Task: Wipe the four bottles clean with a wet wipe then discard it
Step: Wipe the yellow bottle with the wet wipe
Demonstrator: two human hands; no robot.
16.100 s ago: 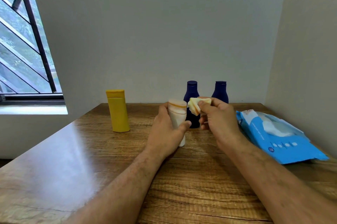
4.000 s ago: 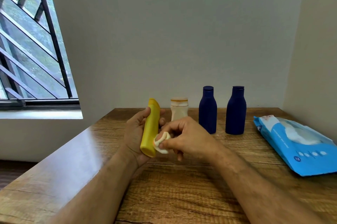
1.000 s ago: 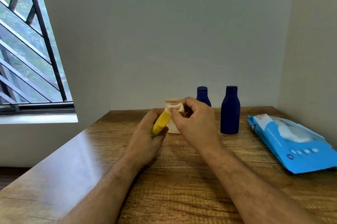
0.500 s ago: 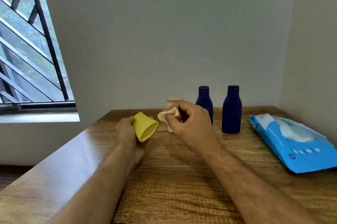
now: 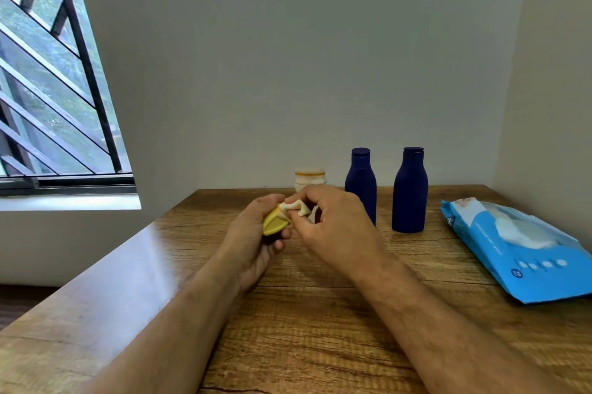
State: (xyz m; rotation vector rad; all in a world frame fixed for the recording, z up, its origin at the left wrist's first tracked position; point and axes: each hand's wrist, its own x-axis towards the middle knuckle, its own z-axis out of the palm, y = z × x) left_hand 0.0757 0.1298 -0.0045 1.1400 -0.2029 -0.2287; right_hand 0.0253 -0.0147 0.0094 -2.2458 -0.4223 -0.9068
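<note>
Grey walls are closing in a corner around the wooden table [image 5: 320, 323], where a blue wipes pack [image 5: 519, 252] is lying at right. Two navy bottles [image 5: 410, 191] and a cream bottle [image 5: 310, 176] are standing upright behind the hands. The left hand [image 5: 253, 240] is curling around the yellow bottle [image 5: 275, 223], tilted above the table, while the right hand [image 5: 333, 227] is pinching the wet wipe [image 5: 296, 207] against it.

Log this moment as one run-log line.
left hand grips yellow bottle | right hand pinches wet wipe on it | three bottles stand behind
</note>
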